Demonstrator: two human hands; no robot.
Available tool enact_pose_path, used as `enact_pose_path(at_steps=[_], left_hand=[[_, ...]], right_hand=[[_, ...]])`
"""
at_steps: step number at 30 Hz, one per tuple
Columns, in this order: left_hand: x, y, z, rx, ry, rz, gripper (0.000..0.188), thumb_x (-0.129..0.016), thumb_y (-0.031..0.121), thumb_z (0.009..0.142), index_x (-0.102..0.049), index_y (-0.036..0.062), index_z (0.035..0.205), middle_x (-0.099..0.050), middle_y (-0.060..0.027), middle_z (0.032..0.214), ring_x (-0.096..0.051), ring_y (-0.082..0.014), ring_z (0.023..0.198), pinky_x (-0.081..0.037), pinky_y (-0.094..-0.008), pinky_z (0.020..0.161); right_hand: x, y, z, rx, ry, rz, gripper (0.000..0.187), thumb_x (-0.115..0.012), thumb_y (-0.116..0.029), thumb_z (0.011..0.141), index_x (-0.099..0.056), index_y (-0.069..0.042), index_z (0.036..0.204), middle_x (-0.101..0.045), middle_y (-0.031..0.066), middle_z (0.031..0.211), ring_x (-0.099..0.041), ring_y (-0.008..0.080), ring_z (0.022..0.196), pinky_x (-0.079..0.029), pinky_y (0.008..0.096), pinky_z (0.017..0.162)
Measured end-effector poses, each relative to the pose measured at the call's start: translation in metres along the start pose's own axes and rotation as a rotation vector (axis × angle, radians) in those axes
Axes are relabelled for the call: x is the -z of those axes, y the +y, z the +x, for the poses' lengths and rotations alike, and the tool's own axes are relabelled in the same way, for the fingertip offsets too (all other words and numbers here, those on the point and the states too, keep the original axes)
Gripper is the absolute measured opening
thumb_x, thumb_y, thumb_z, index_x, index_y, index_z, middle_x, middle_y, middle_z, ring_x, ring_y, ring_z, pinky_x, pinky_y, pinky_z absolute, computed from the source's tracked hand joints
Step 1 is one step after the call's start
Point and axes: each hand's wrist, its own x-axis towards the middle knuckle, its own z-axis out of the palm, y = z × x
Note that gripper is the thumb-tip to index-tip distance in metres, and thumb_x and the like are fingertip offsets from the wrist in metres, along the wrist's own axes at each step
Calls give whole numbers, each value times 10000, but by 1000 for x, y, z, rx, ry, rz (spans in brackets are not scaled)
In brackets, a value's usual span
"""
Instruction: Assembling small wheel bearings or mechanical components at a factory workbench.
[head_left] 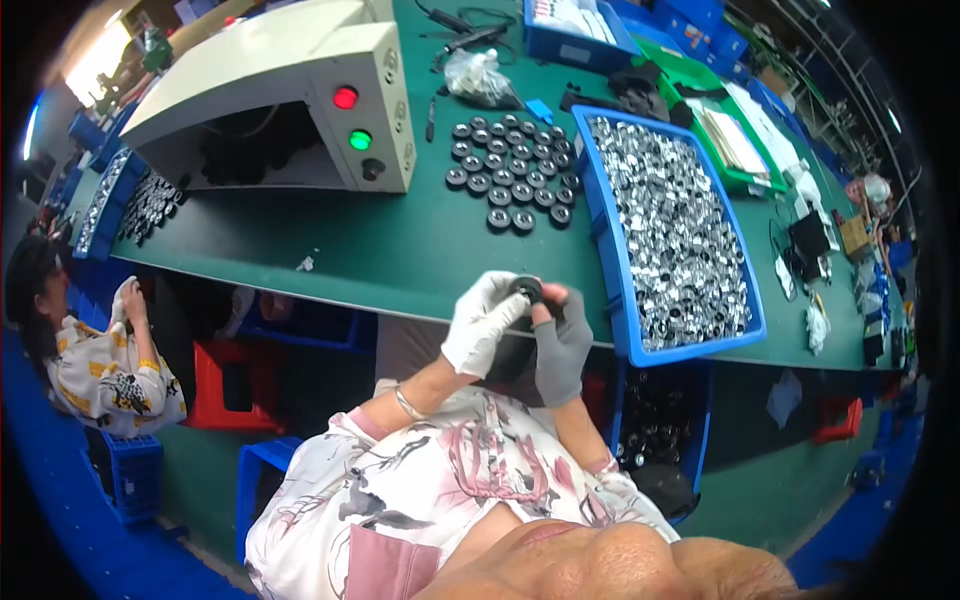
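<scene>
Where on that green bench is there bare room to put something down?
The widest bare patch of the green bench lies between the cream machine, the rows of black rings and the near edge, where the left hand and right hand hold a black ring. It is crowded right of that: blue bin of silver parts, then clutter.

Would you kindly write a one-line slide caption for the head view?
Gloved left hand and right hand hold a small black ring part beside a blue bin of shiny metal pieces.
</scene>
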Motion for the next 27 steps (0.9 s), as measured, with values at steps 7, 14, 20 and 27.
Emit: enact_pose_path(at_steps=[7, 14, 20, 27], left_hand=[[-1, 18, -1, -25, 40, 345, 253, -658, -30, 966, -608, -17, 1213, -674, -63, 1105, -647, -126, 972, -543, -278, 897], [4, 10, -7, 15, 36, 86, 265, -722, 71, 965, -635, -22, 1197, -693, -43, 1031, -632, -92, 860, -530, -245, 787], [13, 32, -3, 43, 16, 470, 215, -756, 27, 913, -702, -13, 1117, -734, -40, 950, -640, -68, 784, -531, -227, 661], [16, 35, -2, 173, 14, 406, 175, -730, -23, 906, -707, -25, 1079, -713, -32, 908, -628, -74, 721, -529, -226, 636]], right_hand=[[-3, -35, 17, 50, -107, -232, 263, -650, 36, 937, -699, 29, 1194, -622, 46, 1155, -621, 120, 1030, -526, 249, 868], [-2, -40, 15, -33, -188, -110, 313, -616, 46, 935, -698, 23, 1236, -614, 44, 1138, -608, 109, 1011, -502, 236, 864], [5, -33, 17, -29, -291, -120, 347, -579, 55, 934, -715, -12, 1246, -597, 28, 1136, -559, 96, 966, -456, 230, 822], [3, -26, 8, 102, -270, -205, 330, -612, 75, 897, -728, -7, 1195, -593, 41, 1099, -569, 124, 965, -462, 240, 814]])
